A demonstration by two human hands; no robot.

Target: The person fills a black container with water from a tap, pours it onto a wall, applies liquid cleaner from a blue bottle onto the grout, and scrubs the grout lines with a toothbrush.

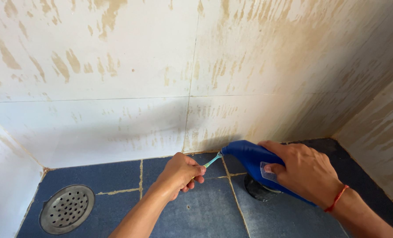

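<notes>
Tiled wall, cream with tan streaks, met the blue tiled floor along a straight edge; side walls closed in from both flanks, so that open room lay only toward the viewer. Taking the round metal floor drain as landmark: the drain sat in the floor's near-left corner, close to the left wall, with bare blue tile between it and both hands. Well to the drain's right, a blue bottle lay tilted, its nozzle aimed left toward the wall-floor edge, its lower end over a dark round object resting on the floor. Right hand, with a red thread at the wrist, was clasped over the bottle from above, forearm entering from the lower right. Between drain and bottle, the left hand was clenched around a thin teal-handled brush, its tip reaching the grout line beside the nozzle; the forearm rose from the bottom edge.
</notes>
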